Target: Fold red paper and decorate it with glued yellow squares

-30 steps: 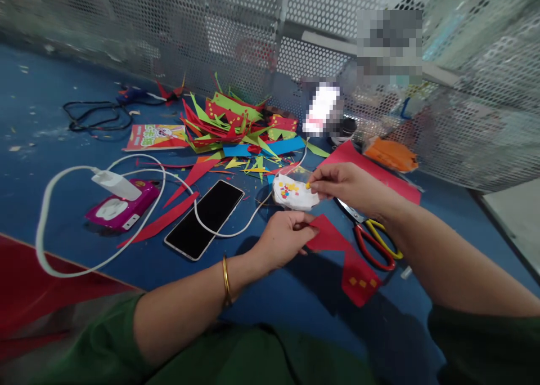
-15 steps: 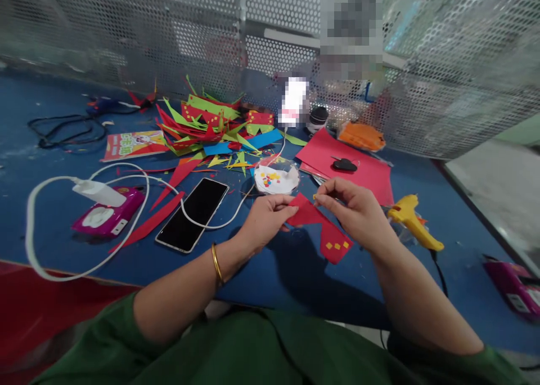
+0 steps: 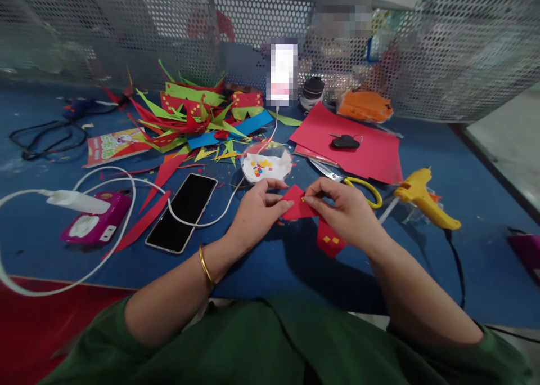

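My left hand [image 3: 260, 213] pinches the left end of a folded red paper piece [image 3: 331, 240] between thumb and fingers. Yellow squares show on the paper's lower right part. My right hand [image 3: 346, 210] is over the paper's upper edge, its thumb and index finger closed on a small yellow square [image 3: 304, 198] that is at the red surface. Just beyond my hands stands a clear round dish [image 3: 275, 172] with white paper and small coloured bits in it.
Yellow-handled scissors [image 3: 368, 189] and a yellow glue gun [image 3: 426, 198] lie right. Red sheets [image 3: 375, 157] carry a black tool. At left are a black phone [image 3: 183, 213], a white cable, a purple power strip [image 3: 99, 219] and a pile of cut paper [image 3: 189, 115].
My right hand has moved left and down, bringing the yellow square to the red paper. The view has shifted, and the scissors' yellow handles now show.
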Available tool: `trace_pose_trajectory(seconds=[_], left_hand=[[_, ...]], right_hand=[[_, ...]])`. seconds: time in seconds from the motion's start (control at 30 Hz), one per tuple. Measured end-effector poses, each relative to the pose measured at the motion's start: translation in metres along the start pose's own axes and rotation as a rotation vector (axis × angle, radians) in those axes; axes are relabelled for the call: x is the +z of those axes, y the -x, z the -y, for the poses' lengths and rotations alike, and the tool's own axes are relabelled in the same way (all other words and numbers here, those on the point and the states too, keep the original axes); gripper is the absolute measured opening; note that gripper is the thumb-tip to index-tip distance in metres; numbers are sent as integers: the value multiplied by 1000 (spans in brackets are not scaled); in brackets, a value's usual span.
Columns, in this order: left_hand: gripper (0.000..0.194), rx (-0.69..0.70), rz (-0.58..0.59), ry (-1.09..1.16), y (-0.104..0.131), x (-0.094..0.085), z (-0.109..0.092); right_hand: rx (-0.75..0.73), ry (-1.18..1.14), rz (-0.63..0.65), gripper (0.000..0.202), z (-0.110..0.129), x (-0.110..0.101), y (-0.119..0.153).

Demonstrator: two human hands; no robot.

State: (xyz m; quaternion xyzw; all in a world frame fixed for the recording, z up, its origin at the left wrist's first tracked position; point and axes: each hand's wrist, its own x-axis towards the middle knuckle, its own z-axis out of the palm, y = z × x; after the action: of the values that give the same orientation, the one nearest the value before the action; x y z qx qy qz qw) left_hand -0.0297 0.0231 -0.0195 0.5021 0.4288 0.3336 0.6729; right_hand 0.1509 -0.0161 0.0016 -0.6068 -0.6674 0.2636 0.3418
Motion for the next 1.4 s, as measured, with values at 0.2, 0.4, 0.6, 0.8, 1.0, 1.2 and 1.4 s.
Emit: trace_pose_trajectory(seconds=[0.2, 0.4, 0.6, 0.8, 1.0, 1.2, 1.4], left_hand=[[18, 119, 10, -50, 1, -2, -1], [15, 61, -4, -128, 4, -1, -5], [17, 69, -13, -168, 5, 0, -6], [13, 157, -33, -312, 5, -1, -7], [12, 202, -44, -322, 5, -1, -6], [12, 214, -63, -259, 5, -2, -5], [10, 244, -41, -280, 5, -1, -4]], right_hand=[[5, 22, -18, 9, -2, 0, 0], [-193, 65, -53, 9, -6, 3, 1], [-276, 152, -63, 10, -9, 6, 1], [-288, 162, -66, 10, -10, 9, 3], [-220, 45, -72, 10, -9, 8, 2], [-80, -19, -113, 7, -5, 4, 1], [-83, -75, -114, 6, -5, 10, 2]])
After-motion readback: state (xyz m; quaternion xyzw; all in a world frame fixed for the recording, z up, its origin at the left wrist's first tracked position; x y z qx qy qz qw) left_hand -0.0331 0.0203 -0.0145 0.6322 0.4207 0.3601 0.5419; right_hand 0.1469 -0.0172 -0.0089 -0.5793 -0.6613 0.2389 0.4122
